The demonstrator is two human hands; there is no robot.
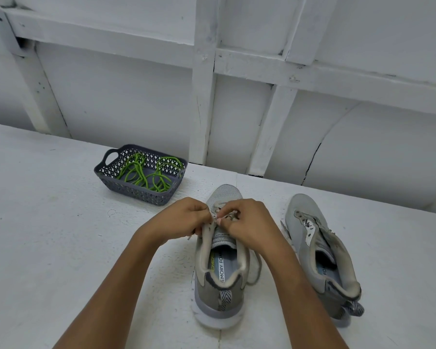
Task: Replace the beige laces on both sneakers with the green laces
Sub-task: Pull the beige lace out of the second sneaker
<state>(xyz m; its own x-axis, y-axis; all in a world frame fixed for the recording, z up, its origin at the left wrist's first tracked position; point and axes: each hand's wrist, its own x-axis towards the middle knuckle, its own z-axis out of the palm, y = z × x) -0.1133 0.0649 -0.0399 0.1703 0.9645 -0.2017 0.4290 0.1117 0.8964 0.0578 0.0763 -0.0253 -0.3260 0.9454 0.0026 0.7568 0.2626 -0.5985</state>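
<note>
Leftmost, a grey basket (136,192) sits on the white table (61,222), with green laces (136,167) coiled loose inside. Next, the left hand (184,217), forearm reaching in from below, fingers curled, pinches the beige lace (259,267) at the eyelets of the near sneaker (219,295). That sneaker stands upright, toe pointing away, lace slack and looping down its right flank. The right hand (247,222) meets the left over the tongue, fingers bent, pinching the same lace. Farther right, apart, the second sneaker (320,248) leans sideways, toe away.
</note>
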